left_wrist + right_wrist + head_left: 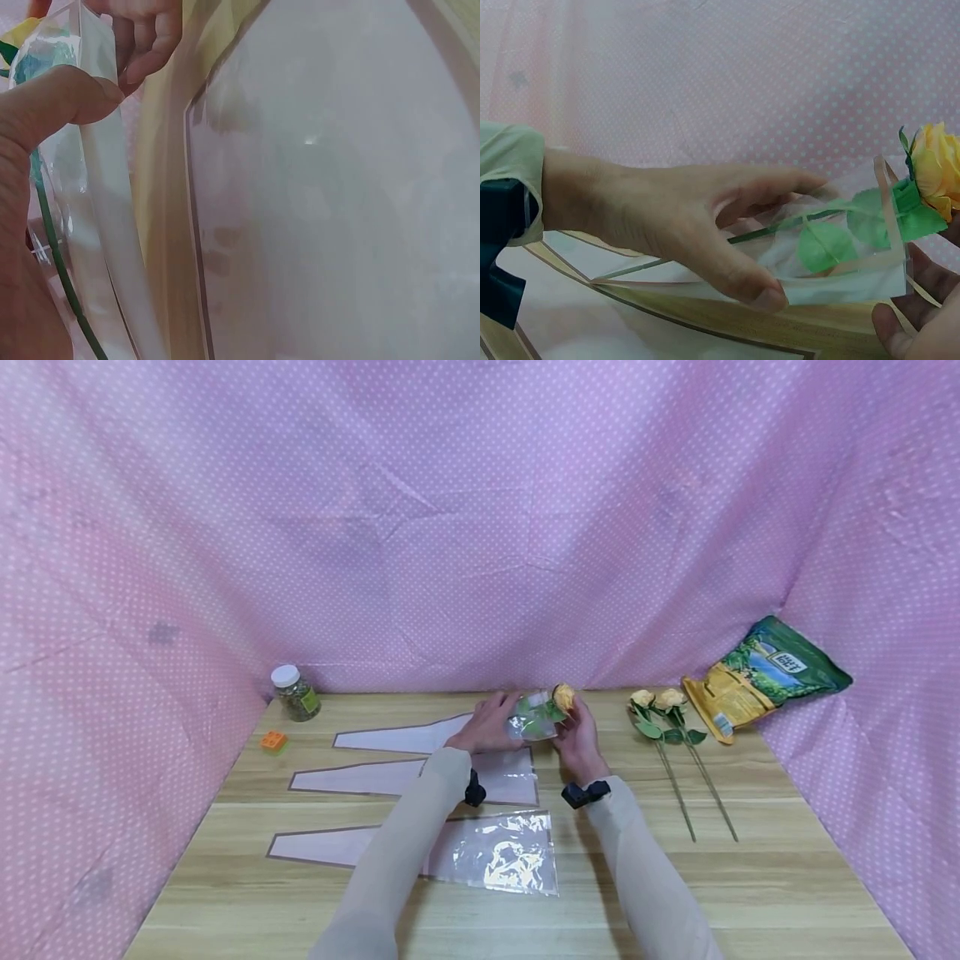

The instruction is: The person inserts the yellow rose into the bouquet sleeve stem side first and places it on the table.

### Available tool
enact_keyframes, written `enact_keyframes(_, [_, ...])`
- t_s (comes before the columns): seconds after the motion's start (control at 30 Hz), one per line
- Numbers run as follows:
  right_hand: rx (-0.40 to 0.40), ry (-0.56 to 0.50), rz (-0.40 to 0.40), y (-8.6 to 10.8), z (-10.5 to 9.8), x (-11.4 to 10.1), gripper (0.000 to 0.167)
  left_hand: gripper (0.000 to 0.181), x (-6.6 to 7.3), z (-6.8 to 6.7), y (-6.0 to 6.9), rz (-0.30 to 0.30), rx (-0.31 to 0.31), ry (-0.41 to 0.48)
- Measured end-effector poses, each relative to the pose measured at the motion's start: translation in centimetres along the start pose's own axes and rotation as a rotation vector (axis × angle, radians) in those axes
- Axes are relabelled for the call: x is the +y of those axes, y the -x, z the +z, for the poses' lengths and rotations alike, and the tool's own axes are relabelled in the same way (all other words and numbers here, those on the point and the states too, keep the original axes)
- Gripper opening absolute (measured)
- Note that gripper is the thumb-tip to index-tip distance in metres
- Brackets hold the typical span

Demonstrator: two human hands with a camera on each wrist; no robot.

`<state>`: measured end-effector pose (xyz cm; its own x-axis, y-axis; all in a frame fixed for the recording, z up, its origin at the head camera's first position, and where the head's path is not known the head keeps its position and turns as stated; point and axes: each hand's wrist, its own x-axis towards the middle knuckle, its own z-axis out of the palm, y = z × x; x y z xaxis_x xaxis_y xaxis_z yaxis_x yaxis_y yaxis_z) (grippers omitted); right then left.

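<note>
My left hand (491, 724) grips a clear flower sleeve (840, 292) with a white border, its thumb lying along the near side. Inside the sleeve run the green stem (56, 255) and leaves (826, 246) of a yellow artificial rose (936, 169), whose bloom sticks out of the wide mouth. At that mouth, my right hand (579, 739) holds the rose just by its bloom; part of its grip is hidden behind the flower. Several fingers (930, 277) of that hand lie loosely bent beside the sleeve's edge.
More flat sleeves, among them the nearest sleeve (491, 852), lie under and before my arms. To the right are two roses (670, 700) and a green-yellow bag (765, 672). A white-lidded jar (297, 695) and an orange toy brick (273, 740) stand left. Pink dotted cloth (480, 527) encloses the table.
</note>
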<state>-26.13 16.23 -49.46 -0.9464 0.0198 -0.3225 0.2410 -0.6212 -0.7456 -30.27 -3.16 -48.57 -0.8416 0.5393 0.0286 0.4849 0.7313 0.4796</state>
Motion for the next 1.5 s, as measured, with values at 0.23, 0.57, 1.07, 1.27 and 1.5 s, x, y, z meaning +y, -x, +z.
enact_keyframes(0.23, [0.025,-0.066,-0.077,0.06,-0.52,-0.1,0.03,0.101,0.01,-0.19,0.01,0.021,0.021,0.003])
enact_keyframes(0.57, [0.075,0.01,-0.151,0.13,-0.84,-0.36,0.008,0.103,-0.1,-0.14,-0.24,0.052,0.036,-0.015])
enact_keyframes(1.07, [0.061,0.133,-0.184,-0.01,-0.93,-0.05,0.021,0.099,0.1,-0.14,-0.38,0.04,0.049,-0.022])
enact_keyframes(1.27, [0.111,0.294,-0.197,-0.07,-0.7,0.15,0.015,0.1,0.15,-0.12,-0.38,0.027,0.031,-0.021])
enact_keyframes(1.5, [0.137,0.447,-0.241,0.02,-0.48,0.35,0.026,0.1,0.19,-0.11,-0.39,0.03,0.028,-0.007])
